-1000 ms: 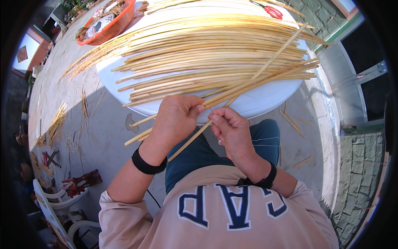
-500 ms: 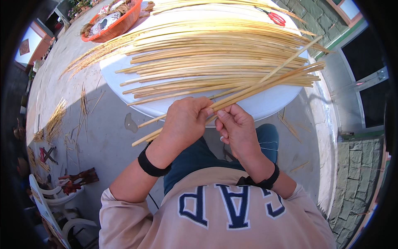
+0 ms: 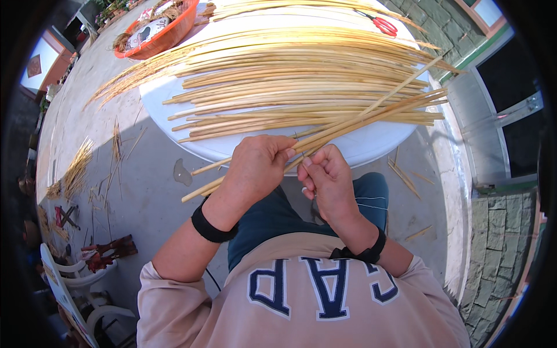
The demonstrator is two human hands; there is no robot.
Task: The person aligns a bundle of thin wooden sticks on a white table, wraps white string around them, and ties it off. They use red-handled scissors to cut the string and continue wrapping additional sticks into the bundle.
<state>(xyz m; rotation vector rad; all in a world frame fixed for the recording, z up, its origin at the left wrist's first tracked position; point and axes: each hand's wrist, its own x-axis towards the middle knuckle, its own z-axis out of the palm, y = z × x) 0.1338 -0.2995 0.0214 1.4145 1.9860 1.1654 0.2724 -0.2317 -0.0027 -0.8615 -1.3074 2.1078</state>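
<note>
- Outdoors on a concrete floor, a white round table spans the view from 10 to 2 o'clock, sunlit at its far side.
- Rows of dried plant stalks lie crosswise on it towards 12 o'clock, their feathery ends pointing to 10.
- Left hand, just below centre towards 7 o'clock: closed around a few held stalks, which run from 8 up to 2 o'clock over the table's near edge.
- Crossing stalk: reaches furthest towards 1 o'clock and slants beneath the held ones.
- Right hand, near 5 o'clock: thumb and forefinger pinched together just beside the held stalks; I cannot tell what sits between them.
- Red-handled scissors lie at 1 o'clock; an orange basin stands at 11.
- A straw bundle lies on the floor at 9, a white plastic chair stands at 8, and a stone-block wall rises at 4.
</note>
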